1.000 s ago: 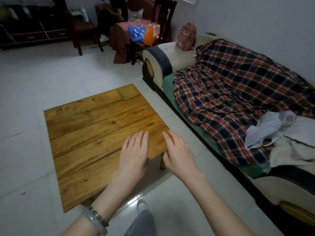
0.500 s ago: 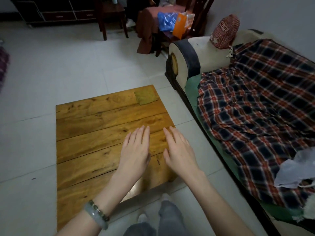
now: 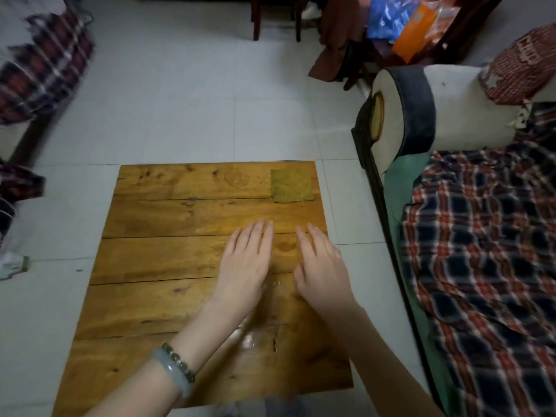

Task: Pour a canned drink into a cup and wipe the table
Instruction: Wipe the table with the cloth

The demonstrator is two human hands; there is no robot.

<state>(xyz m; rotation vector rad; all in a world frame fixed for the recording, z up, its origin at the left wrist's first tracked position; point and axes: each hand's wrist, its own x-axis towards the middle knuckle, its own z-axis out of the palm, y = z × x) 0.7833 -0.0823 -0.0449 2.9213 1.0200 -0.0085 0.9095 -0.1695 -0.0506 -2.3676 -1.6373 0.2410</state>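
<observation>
A: On the worktop (image 3: 156,266)?
B: Wooden planks, low, standing on pale floor tiles (image 3: 180,100). Only a square greenish cloth (image 3: 291,186) lying flat at the far right corner, close to the edge.

A: And the left hand (image 3: 245,263)?
B: Palm down over the middle planks, fingers straight and together, pointing away. Grip fully open, nothing in it. Two bracelets (image 3: 177,368) round the wrist, one pale and smooth, one of dark beads.

A: Right hand (image 3: 323,266)?
B: Just beside the left, also palm down, fingers extended, slightly spread. Grip open as well, holding nothing. Resting on the wood or just above it: cannot tell.

A: Cloth relative to the hands?
B: Beyond the fingertips, apart from both, nearer the right one.

A: Can or cup?
B: Neither found in this view.

A: Around the worktop?
B: A sofa (image 3: 400,121) to the right with a plaid blanket (image 3: 481,251) spread on the seat. More plaid fabric (image 3: 45,64) at the far left. Chair legs (image 3: 255,22) and an orange packet (image 3: 413,31) at the top.
</observation>
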